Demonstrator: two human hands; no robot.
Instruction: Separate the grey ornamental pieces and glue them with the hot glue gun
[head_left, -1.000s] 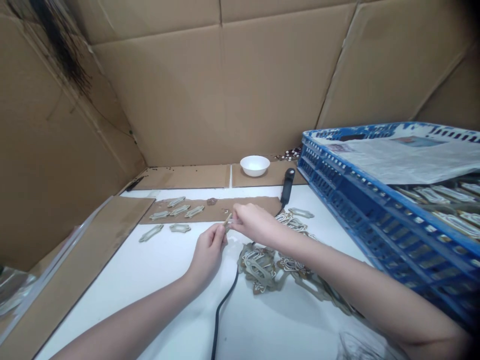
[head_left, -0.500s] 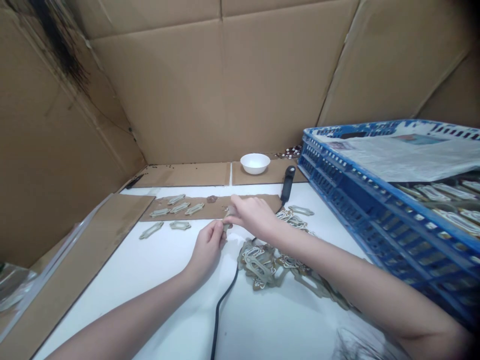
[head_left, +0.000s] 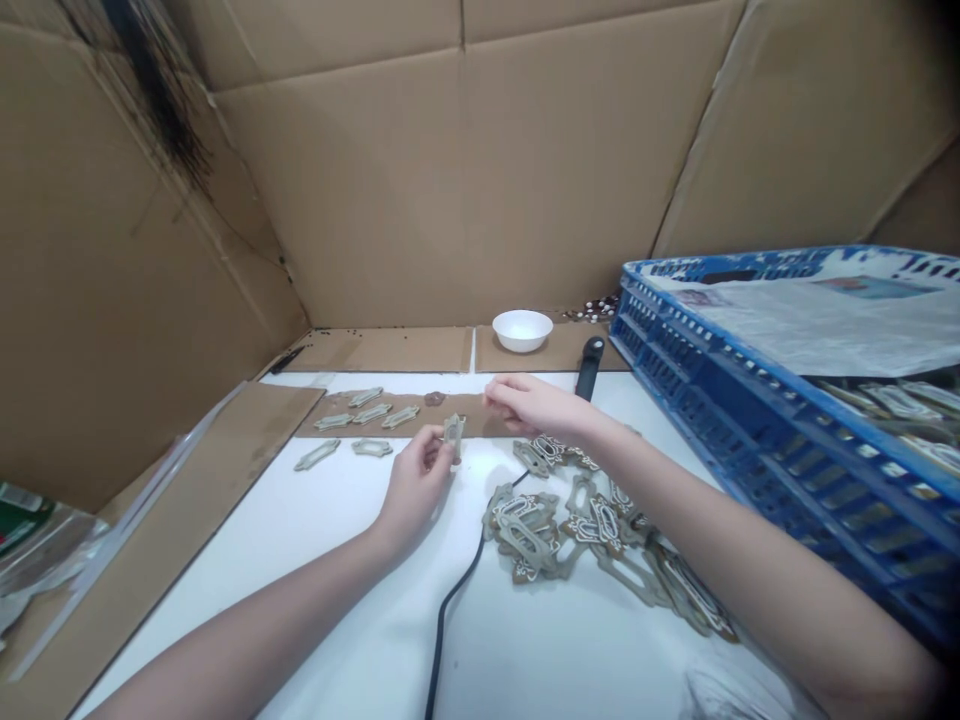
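I log the cardboard wall [head_left: 487, 180] as the biggest thing, rising beyond the bench's far edge. The bench [head_left: 315, 510]: white top. Blue crate [head_left: 697, 390] along its right edge, a printed paper sheet [head_left: 825, 325] laid over part of the top. Long cardboard board [head_left: 176, 530] down the left edge. Right of the bench's middle, a heap of grey-green frame-like pieces [head_left: 525, 540], some with white scrollwork; the right forearm passes above part of it. Brown strip [head_left: 480, 425] lying crosswise, nearer the far edge.

Hands next. I have the left hand [head_left: 416, 480] at mid-bench, thumb and fingers pinching one small piece. The right hand [head_left: 529, 405] hangs by the strip's right end, fingertips drawn together; I cannot tell if anything is between them.

White bowl [head_left: 523, 345] on cardboard by the far edge. Black handle [head_left: 590, 368] just past the right wrist; black cable [head_left: 438, 650] runs from the heap toward the near edge. Loose pieces [head_left: 372, 448]: four on the strip, two on bare bench toward the left edge. Smallest of these, the held piece [head_left: 454, 430], is tilted up above the bench, near the strip.
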